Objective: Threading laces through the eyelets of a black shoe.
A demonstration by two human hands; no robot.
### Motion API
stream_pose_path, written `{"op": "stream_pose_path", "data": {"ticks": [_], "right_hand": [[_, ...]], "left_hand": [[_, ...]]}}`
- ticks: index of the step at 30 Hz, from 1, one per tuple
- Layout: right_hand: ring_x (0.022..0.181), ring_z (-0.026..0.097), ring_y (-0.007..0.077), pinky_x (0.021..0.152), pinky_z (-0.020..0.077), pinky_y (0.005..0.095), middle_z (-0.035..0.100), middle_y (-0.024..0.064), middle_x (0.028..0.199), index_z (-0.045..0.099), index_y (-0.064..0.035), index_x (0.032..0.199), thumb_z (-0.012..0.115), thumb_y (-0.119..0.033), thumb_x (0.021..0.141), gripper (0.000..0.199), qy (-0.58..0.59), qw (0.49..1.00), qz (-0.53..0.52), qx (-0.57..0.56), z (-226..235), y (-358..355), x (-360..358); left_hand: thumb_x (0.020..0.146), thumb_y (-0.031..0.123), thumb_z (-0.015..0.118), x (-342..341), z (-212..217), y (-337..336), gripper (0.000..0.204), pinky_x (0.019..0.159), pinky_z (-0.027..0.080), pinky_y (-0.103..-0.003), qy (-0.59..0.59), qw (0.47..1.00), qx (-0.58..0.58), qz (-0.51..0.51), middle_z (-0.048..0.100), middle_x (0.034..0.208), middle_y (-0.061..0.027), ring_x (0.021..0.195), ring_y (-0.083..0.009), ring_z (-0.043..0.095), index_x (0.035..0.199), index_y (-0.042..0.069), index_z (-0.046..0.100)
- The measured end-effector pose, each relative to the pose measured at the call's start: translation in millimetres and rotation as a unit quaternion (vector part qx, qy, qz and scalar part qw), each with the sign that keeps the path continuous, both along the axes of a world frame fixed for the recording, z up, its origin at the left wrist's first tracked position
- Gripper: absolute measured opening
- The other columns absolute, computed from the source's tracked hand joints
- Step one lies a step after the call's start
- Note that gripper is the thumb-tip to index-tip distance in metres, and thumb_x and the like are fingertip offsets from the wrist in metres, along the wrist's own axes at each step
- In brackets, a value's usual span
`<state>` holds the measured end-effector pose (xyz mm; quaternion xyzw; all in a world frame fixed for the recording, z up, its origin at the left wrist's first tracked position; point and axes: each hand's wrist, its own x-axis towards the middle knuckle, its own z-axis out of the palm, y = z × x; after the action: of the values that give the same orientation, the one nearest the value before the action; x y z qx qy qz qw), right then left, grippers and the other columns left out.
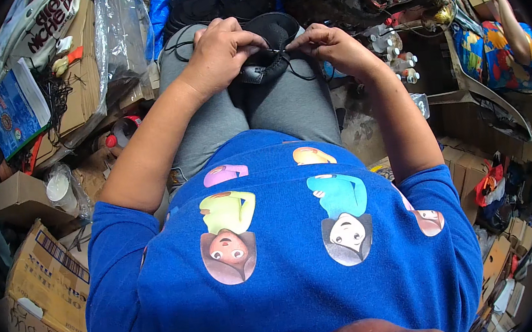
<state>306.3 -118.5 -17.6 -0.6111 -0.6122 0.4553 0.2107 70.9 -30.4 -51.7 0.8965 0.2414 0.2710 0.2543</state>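
Observation:
A black shoe [265, 72] rests across my grey-trousered thighs, its opening toward the far side. Thin dark laces run across it and hang in loose loops at both sides. On the shoe's left, my left hand [219, 50] is closed, thumb and forefinger pinching a lace close to the opening. My right hand [330, 46] pinches the lace from the other side, with its remaining fingers curled. A short stretch of lace spans the gap between the two hands. Its exact path under the fingertips is too small to make out.
Beyond my knees lie more black pieces [199, 4] on blue plastic. Cardboard, plastic wrap and a blue book [16, 108] crowd the left. Small bottles [405, 66] stand at the right, near another person's arm [508, 21] and colourful clothing. A cardboard box [47, 283] sits lower left.

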Motion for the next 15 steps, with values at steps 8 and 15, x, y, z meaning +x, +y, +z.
{"op": "stream_pose_path", "data": {"ticks": [8,15], "right_hand": [[0.087,0.051,0.0119,0.081,0.0413,0.0241,0.052,0.0000,0.091,0.070,-0.0123,0.105,0.057,0.003,0.081,0.032,0.006,1.000,0.015,0.003,-4,1,5],[0.083,0.050,0.0103,0.077,0.0408,0.0230,0.051,-0.0010,0.086,0.071,-0.0108,0.104,0.061,0.001,0.079,0.030,0.028,0.999,0.022,0.009,-15,5,7]], "left_hand": [[0.076,0.012,0.068,0,0,-1,0.015,0.070,0.039,-0.034,0.009,1.000,0.004,-0.002,0.049,0.072,-0.0030,0.076,-0.0211,0.049,0.089,0.019,0.072],[0.076,0.010,0.068,14,-5,10,0.013,0.072,0.041,-0.032,0.018,0.996,-0.079,-0.038,0.054,0.074,-0.0040,0.078,-0.0211,0.052,0.088,0.014,0.072]]}}
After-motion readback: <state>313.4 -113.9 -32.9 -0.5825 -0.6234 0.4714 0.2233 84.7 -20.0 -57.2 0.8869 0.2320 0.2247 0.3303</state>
